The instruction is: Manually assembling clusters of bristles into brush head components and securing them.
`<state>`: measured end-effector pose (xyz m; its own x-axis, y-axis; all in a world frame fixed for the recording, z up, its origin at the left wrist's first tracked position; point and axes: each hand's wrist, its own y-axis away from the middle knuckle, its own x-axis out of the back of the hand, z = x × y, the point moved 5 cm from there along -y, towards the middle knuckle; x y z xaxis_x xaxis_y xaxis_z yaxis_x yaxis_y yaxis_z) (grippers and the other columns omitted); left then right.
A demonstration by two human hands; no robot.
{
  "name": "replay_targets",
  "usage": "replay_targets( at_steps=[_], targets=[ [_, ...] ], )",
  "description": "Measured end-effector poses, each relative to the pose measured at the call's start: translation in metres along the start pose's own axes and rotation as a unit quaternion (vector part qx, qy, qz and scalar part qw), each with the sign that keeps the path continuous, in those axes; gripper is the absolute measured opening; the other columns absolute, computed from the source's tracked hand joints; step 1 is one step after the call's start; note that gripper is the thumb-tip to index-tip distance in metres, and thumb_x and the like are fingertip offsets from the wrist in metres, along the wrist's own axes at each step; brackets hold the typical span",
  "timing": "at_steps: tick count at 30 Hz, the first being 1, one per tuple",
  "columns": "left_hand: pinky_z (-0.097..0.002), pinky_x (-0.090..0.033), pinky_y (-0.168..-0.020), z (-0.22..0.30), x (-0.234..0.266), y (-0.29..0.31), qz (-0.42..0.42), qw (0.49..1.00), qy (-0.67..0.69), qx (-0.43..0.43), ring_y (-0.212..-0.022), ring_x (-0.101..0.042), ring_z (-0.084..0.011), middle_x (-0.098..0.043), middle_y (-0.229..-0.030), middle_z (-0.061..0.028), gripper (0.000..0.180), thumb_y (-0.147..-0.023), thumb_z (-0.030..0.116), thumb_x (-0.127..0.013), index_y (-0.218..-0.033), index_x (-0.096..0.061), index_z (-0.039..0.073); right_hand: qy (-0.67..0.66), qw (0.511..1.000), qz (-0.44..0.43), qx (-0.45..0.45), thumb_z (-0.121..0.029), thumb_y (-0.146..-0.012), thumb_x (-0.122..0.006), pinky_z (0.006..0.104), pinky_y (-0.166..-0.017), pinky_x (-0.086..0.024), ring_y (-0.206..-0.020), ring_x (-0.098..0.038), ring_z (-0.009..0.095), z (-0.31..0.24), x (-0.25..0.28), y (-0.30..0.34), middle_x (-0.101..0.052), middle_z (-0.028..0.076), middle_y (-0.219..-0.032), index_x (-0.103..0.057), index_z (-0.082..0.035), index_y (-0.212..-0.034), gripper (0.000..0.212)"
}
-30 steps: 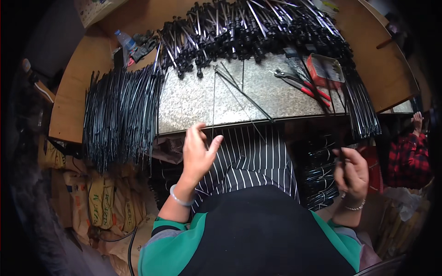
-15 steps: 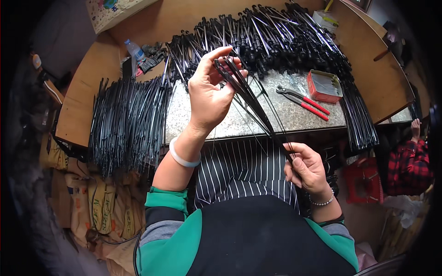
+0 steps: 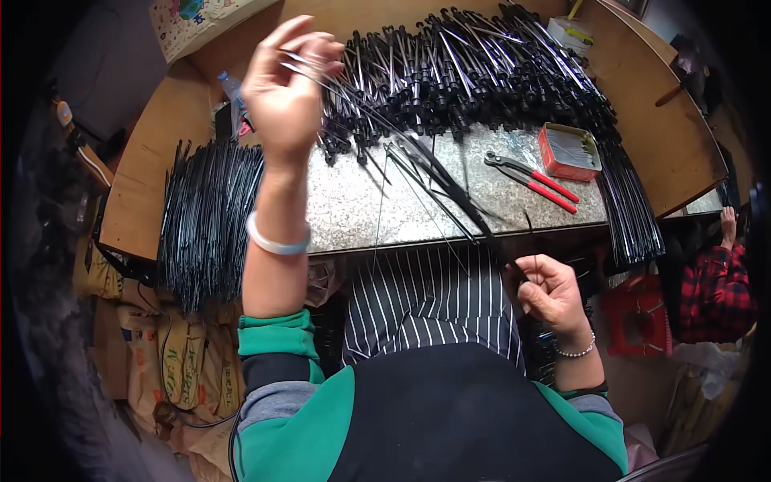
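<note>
My left hand (image 3: 287,88) is raised above the table and pinches the far ends of a bundle of thin black rods (image 3: 418,173). The bundle slants down to my right hand (image 3: 550,291), which grips its near end at the table's front edge, over my striped apron (image 3: 426,301). A large heap of black rod assemblies (image 3: 474,68) lies across the back of the table. Another stack of black rods (image 3: 207,221) sits at the left.
The grey stone slab (image 3: 353,209) lies on the wooden table (image 3: 152,153). Red-handled pincers (image 3: 534,181) and a red tin box (image 3: 569,151) sit to the right. A plastic bottle (image 3: 231,87) stands at the back left. A person in a red plaid sleeve (image 3: 715,281) is at the far right.
My left hand has risen from my lap to the table, taken the rod ends and lifted them up and left. My right hand moved inward to the bundle's near end.
</note>
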<state>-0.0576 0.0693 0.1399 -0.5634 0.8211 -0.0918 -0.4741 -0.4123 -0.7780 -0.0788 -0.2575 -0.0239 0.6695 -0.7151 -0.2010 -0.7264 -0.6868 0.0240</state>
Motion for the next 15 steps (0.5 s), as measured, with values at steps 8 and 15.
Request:
replay_targets(
  at_steps=[8, 15],
  targets=[
    [-0.0266, -0.057, -0.064, 0.017, -0.004, 0.008, -0.105, 0.994, 0.007, 0.039, -0.085, -0.063, -0.0179, -0.063, -0.096, -0.0125, 0.028, -0.086, 0.004, -0.057, -0.114, -0.053, -0.002, -0.058, 0.997, -0.021, 0.041, -0.013, -0.094, -0.045, 0.0152, -0.036, -0.024, -0.037, -0.031, 0.002, -0.008, 0.005, -0.009, -0.053, 0.005, -0.058, -0.049, 0.001, -0.116, 0.026],
    [-0.0191, -0.048, -0.075, 0.001, -0.041, 0.044, -0.184, 0.977, 0.055, 0.098, -0.094, -0.053, -0.0077, -0.059, -0.105, -0.0066, 0.035, -0.085, 0.002, -0.059, -0.119, -0.053, 0.004, -0.134, 0.986, -0.086, 0.045, -0.014, -0.096, -0.042, 0.0154, -0.035, -0.025, -0.037, -0.033, 0.002, -0.007, -0.027, -0.027, -0.052, 0.006, -0.056, -0.049, 0.002, -0.118, 0.028]
  ],
)
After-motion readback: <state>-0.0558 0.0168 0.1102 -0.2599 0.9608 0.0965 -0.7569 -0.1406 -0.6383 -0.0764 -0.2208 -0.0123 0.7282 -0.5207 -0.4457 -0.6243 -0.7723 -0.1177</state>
